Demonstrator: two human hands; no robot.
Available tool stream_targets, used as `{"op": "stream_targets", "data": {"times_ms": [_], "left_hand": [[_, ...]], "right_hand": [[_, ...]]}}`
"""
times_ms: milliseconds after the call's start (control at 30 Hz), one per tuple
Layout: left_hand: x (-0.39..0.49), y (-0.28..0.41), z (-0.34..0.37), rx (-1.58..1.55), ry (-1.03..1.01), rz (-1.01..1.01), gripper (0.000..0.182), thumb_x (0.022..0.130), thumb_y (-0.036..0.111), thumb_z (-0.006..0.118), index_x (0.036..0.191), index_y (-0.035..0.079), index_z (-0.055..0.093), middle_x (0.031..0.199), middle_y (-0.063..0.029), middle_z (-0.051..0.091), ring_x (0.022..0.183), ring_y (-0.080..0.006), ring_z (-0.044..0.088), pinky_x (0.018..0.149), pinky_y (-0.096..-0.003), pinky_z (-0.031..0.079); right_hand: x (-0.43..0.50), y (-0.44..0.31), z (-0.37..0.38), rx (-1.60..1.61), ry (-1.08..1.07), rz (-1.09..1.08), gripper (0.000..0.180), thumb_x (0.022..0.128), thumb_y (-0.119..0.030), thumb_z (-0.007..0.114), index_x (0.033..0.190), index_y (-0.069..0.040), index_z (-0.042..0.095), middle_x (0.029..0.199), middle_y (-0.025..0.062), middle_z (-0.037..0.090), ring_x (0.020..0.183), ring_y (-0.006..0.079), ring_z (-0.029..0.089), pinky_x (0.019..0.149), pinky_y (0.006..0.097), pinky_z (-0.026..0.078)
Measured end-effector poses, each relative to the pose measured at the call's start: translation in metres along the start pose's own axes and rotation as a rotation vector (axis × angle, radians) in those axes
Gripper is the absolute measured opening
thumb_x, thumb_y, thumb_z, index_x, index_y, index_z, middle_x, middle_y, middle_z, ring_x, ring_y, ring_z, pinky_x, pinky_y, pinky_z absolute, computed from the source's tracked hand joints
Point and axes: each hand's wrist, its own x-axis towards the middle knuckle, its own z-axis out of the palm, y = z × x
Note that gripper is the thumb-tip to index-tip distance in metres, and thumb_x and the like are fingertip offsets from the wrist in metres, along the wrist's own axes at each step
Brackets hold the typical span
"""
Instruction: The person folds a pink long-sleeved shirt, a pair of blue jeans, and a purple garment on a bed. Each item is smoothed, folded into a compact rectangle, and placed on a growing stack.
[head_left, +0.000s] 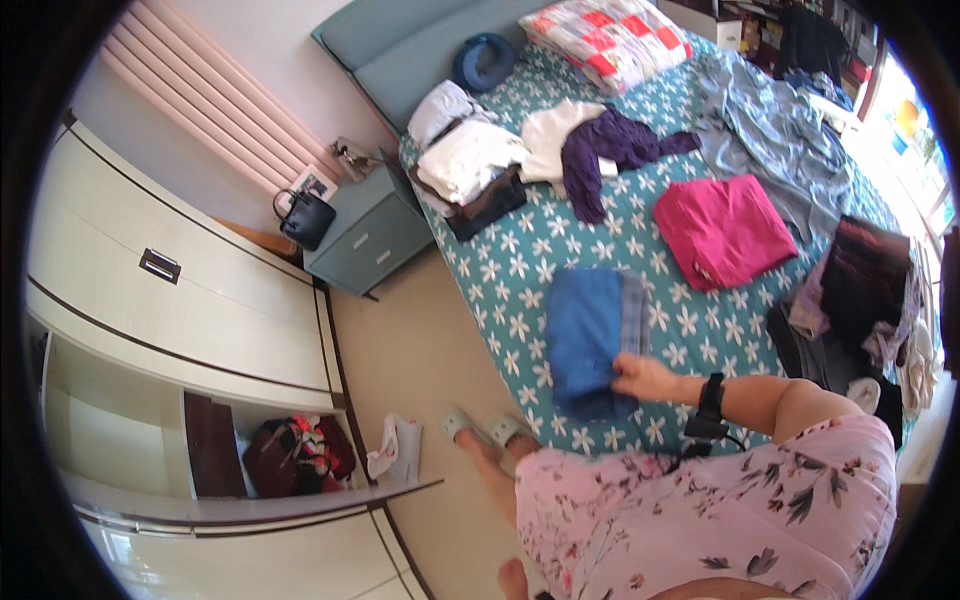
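My right hand (643, 377), with a black band on its wrist, has its fingers closed on the near right edge of a folded blue garment (585, 322). A greyish-blue strip runs along the garment's right side, and it rests on the bed's teal flowered sheet (517, 324). Low in the view, my left hand (514, 578) hangs beside my pink floral dress, away from the bed. Only part of that hand shows, and its fingers are hard to make out. A folded magenta cloth (724, 231) lies beyond the blue garment, to the right.
Folded white clothes (471, 159), a purple garment (622, 150) and a crumpled grey-blue cloth (780, 142) lie farther up the bed. Dark clothes (862, 292) are piled at right. At left is an open wardrobe compartment (112, 427); a white bag (405, 448) stands on the floor.
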Motion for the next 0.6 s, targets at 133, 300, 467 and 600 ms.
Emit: {"op": "stream_targets", "data": {"times_ms": [133, 300, 467, 600], "left_hand": [[0.003, 0.064, -0.048, -0.573, 0.372, 0.151, 0.027, 0.096, 0.017, 0.065, 0.113, -0.004, 0.071, 0.108, -0.0200, 0.074, 0.100, -0.0300, 0.072, 0.089, -0.0392, 0.056], [-0.031, 0.172, -0.099, -0.640, 0.053, 0.355, 0.059, 0.088, 0.014, 0.078, 0.140, 0.000, 0.055, 0.133, -0.0148, 0.062, 0.123, -0.0265, 0.060, 0.105, -0.0382, 0.048], [-0.071, 0.263, -0.119, -0.494, 0.217, 0.937, 0.105, 0.071, 0.017, 0.089, 0.157, 0.002, 0.031, 0.154, -0.0197, 0.041, 0.142, -0.0327, 0.045, 0.117, -0.0432, 0.037], [-0.101, 0.288, -0.122, -0.439, 0.331, 0.989, 0.102, 0.068, 0.024, 0.090, 0.151, -0.002, 0.036, 0.150, -0.0238, 0.044, 0.138, -0.0389, 0.047, 0.115, -0.0473, 0.038]], "right_hand": [[-0.101, -0.017, 0.057, 0.145, -0.427, 0.106, 0.033, 0.087, -0.029, 0.074, 0.105, -0.009, 0.055, 0.085, 0.0117, 0.064, 0.082, 0.0263, 0.066, 0.075, 0.0381, 0.050], [-0.083, -0.060, 0.033, 0.703, -0.496, 0.074, 0.018, 0.094, -0.012, 0.070, 0.101, -0.009, 0.055, 0.082, -0.0061, 0.050, 0.076, 0.0044, 0.044, 0.063, 0.0253, 0.038], [-0.113, -0.144, -0.002, 1.356, -0.625, 0.139, 0.030, 0.100, -0.017, 0.062, 0.129, -0.011, 0.060, 0.106, 0.0002, 0.070, 0.092, 0.0111, 0.066, 0.073, 0.0279, 0.054], [-0.142, -0.165, 0.001, 1.460, -0.800, 0.275, 0.031, 0.103, -0.019, 0.057, 0.132, -0.011, 0.061, 0.111, 0.0024, 0.073, 0.091, 0.0157, 0.071, 0.073, 0.0317, 0.058]]}}
